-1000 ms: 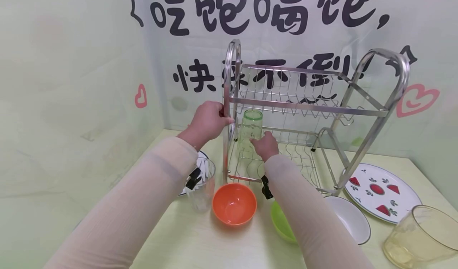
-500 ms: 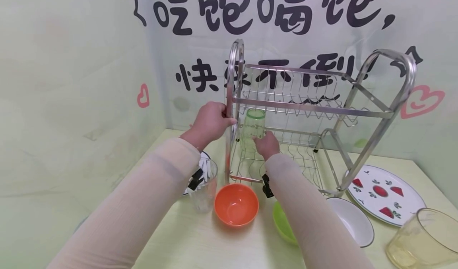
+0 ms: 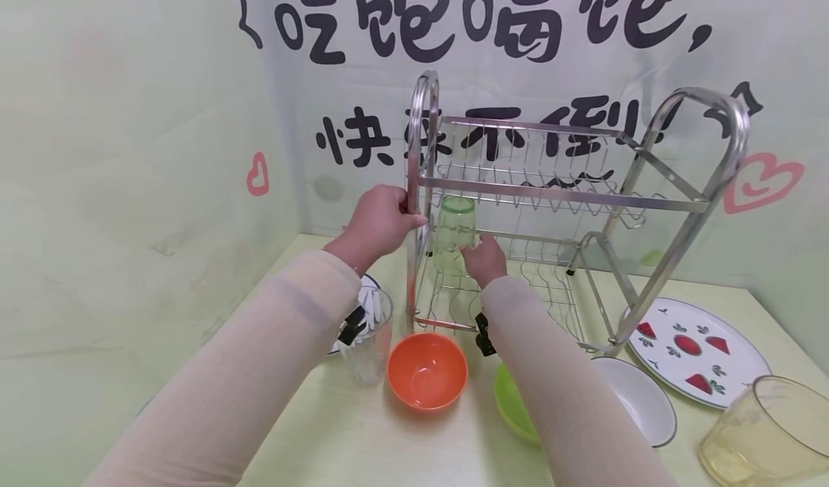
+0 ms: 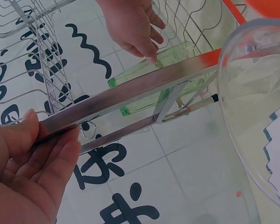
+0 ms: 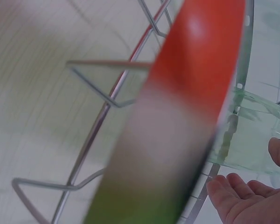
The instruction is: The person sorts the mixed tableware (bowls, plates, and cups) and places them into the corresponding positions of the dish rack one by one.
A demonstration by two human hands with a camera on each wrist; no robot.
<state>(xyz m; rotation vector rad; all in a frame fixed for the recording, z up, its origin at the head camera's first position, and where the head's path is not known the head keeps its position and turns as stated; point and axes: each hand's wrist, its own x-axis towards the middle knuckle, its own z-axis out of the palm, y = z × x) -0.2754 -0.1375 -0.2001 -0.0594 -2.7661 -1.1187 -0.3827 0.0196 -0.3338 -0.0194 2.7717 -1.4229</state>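
Note:
A two-tier metal dish rack point(image 3: 563, 193) stands against the wall. My left hand point(image 3: 378, 221) grips its left upright; the left wrist view shows thumb and fingers point(image 4: 65, 154) around the metal bar. On the lower tier, at the left end, a clear green drinking glass point(image 3: 455, 231) stands with its thick green end up. My right hand point(image 3: 486, 262) is just right of the glass. In the right wrist view its fingers point(image 5: 240, 184) and thumb are spread and relaxed beside the glass point(image 5: 252, 135), curled round nothing.
An orange bowl point(image 3: 427, 372) and a green bowl point(image 3: 514, 408) stand before the rack. Left of them is a clear container point(image 3: 369, 350) with white pieces in it. To the right are a white dish point(image 3: 637, 401), a watermelon-patterned plate point(image 3: 732, 357) and a yellow glass point(image 3: 764, 429).
My right thumb and fingers have come slightly away from the green drinking glass, which sits a touch farther left. The left hand keeps its grip on the dish rack.

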